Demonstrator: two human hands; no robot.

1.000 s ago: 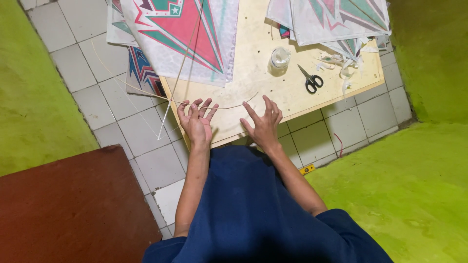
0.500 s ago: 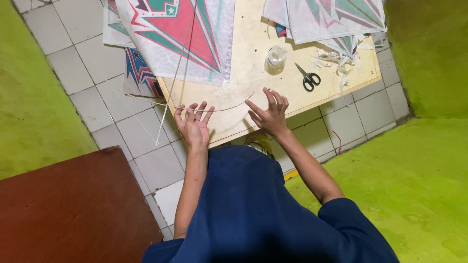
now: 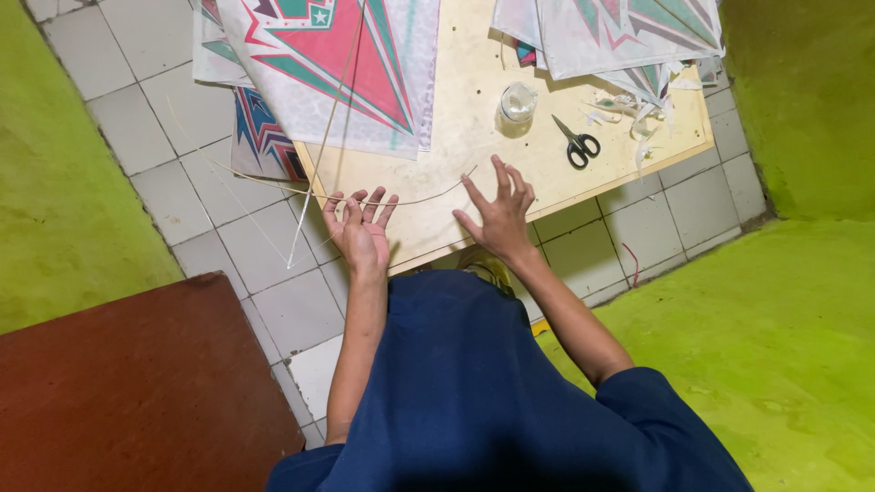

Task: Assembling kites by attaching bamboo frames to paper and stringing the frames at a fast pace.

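Left hand grip: the left hand (image 3: 362,230) lies palm down with its fingers spread, pinching nothing; it seems to press on the thin curved stick (image 3: 401,202) near the board's edge, though whether the fingertips truly touch it cannot be told.
Right hand grip: the right hand (image 3: 497,211) is also spread wide and holds nothing, its fingers fanned toward 12 o'clock, with the stick's upturned end just at 11 o'clock of it.
Stick: a pale, slender bowed sliver running across the wooden board (image 3: 474,128), from beyond the board's left edge over the tiled floor (image 3: 182,173) to a point between the hands.
Doing it well: judging by the open palms, steady, even pressure from both hands would keep the bow flat; too much on one side could let the stick spring or snap.
At 12 o'clock of the left hand: a red, green and white kite sheet (image 3: 337,64) with a straight spine stick.
At 1 o'clock of the right hand: black-handled scissors (image 3: 576,142), and a small clear jar (image 3: 518,102) closer to 12.
Far edge: more kite sheets (image 3: 629,32) and paper scraps.
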